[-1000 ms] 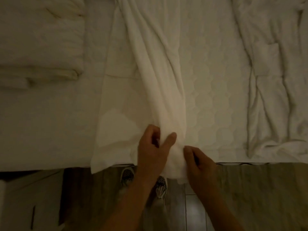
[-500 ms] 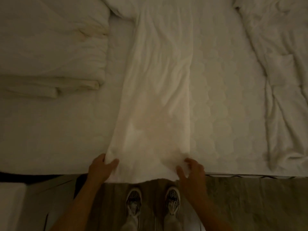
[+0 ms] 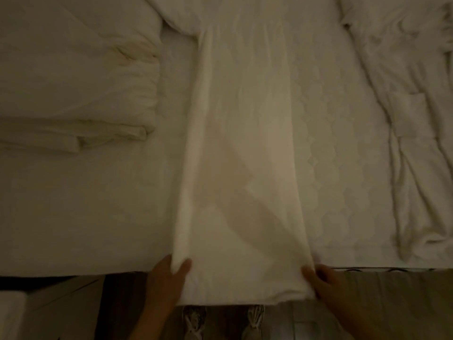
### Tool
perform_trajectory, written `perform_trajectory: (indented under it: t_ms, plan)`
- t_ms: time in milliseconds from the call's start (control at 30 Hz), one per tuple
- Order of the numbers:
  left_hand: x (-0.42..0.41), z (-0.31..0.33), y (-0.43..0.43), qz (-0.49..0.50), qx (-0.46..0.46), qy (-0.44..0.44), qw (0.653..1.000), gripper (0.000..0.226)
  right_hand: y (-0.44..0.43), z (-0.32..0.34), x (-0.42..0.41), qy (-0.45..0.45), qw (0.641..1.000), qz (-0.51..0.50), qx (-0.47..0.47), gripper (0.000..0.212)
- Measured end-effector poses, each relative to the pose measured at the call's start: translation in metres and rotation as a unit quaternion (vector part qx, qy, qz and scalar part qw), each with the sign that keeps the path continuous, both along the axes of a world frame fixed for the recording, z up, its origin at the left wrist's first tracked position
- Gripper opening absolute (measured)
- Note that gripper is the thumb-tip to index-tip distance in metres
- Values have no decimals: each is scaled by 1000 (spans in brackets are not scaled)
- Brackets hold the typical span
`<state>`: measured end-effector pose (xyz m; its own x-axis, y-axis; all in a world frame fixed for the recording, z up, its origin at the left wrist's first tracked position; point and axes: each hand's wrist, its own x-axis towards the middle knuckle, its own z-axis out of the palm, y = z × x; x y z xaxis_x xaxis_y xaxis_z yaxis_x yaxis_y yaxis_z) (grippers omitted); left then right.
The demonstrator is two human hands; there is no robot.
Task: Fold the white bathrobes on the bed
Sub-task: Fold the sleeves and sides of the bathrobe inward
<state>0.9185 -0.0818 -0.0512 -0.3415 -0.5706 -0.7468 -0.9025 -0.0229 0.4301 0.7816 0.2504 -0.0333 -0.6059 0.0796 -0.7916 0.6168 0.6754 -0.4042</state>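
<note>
A white bathrobe (image 3: 242,148) lies as a long narrow strip down the middle of the bed (image 3: 343,182), its hem hanging over the near edge. My left hand (image 3: 169,278) pinches the hem's left corner. At the right corner, my right hand (image 3: 326,288) grips the same hem. A second white bathrobe (image 3: 416,114), crumpled with a pocket showing, lies on the right side of the bed. A folded white bundle (image 3: 73,77) rests at the left.
The bed's near edge runs across the lower frame. Below it is a wooden floor (image 3: 392,305) with my two shoes (image 3: 223,320). A pale piece of furniture (image 3: 14,315) stands at the bottom left corner.
My hands moved apart from the bunched middle of the hem to its two corners, spreading the robe flat. The view has shifted closer to the bed.
</note>
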Motion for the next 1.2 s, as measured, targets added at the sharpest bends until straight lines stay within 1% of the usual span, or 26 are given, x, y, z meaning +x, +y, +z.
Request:
perform_trajectory:
  t_ms: [33, 67, 167, 267, 300, 367, 433, 500, 533, 567, 600, 633, 667, 700, 767, 800, 867, 900, 933, 1000, 1033, 1067, 1100, 1133, 1167, 1200]
  plan:
    - [-3, -3, 4, -54, -42, -18, 998, 50, -2, -4, 0, 20, 999, 24, 44, 21]
    - [-8, -5, 5, -65, -72, -13, 995, 56, -7, -5, -3, 32, 998, 9, 48, 22]
    - [-25, 0, -3, 26, -86, 35, 995, 70, -26, -4, -11, 43, 997, -70, -11, 21]
    - [-31, 4, -16, 24, 18, 40, 999, 55, -33, -3, -9, 14, 998, -37, -56, 17]
    - [-29, 5, -19, 38, 62, 51, 996, 51, -29, -3, -7, 6, 994, -60, -86, 14]
    - [-19, 12, -19, 108, 135, 86, 981, 36, -14, -5, -5, -13, 974, -166, -155, 17]
    - [-7, 16, -16, 120, 126, 79, 982, 22, 3, -7, -3, -63, 954, -242, -168, 33]
    - [3, 9, -7, 87, 75, 48, 992, 21, 8, -9, 0, -80, 965, -212, -130, 46]
    - [5, 5, -3, 85, 66, 43, 993, 20, 8, -14, 2, -69, 979, -161, -105, 55]
    - [3, 4, 2, 79, 71, 46, 993, 19, 5, -18, 3, -62, 988, -110, -87, 66]
    - [1, 1, 8, 70, 83, 48, 993, 24, 3, -22, 3, -52, 992, -87, -81, 71]
    - [0, -2, 12, 60, 94, 42, 993, 32, 0, -21, 0, -52, 992, -83, -75, 67]
    - [2, -5, 13, 66, 110, 38, 991, 36, -3, -17, -2, -45, 992, -81, -90, 55]
    - [5, -6, 14, 99, 132, 36, 986, 35, -1, -16, -4, -47, 990, -100, -93, 40]
    - [15, -1, 14, 192, 162, 31, 967, 20, 8, -14, 0, -63, 977, -159, -124, 15]
    - [22, 0, 13, 203, 147, 20, 968, 10, 14, -16, 3, -70, 978, -161, -110, 11]
    - [33, -5, 8, 132, 75, -27, 988, 11, 27, -25, 8, -64, 995, -72, -11, 23]
    - [38, -9, 7, 91, 58, -51, 993, 12, 33, -29, 10, -65, 997, -1, 37, 26]
    - [41, -11, 6, 38, 53, -83, 994, 16, 36, -35, 11, -73, 991, 84, 73, 27]
    - [44, -12, 7, -74, 51, -162, 983, 35, 29, -35, 2, -84, 948, 271, 144, 20]
    - [44, -13, 6, -131, 53, -204, 969, 41, 22, -31, -6, -111, 925, 327, 160, 17]
    - [39, -7, 5, -195, 56, -246, 948, 47, 12, -26, -15, -142, 915, 348, 148, 17]
    - [31, -1, 3, -269, 62, -283, 918, 51, 2, -22, -25, -185, 906, 357, 133, 22]
    - [17, 8, 3, -337, 79, -307, 886, 62, -8, -19, -36, -222, 898, 362, 117, 27]
    - [-2, 14, 1, -403, 97, -311, 855, 64, -21, -12, -51, -247, 893, 361, 104, 30]
    - [-28, 23, 0, -448, 119, -288, 838, 55, -36, -6, -71, -253, 893, 360, 98, 31]
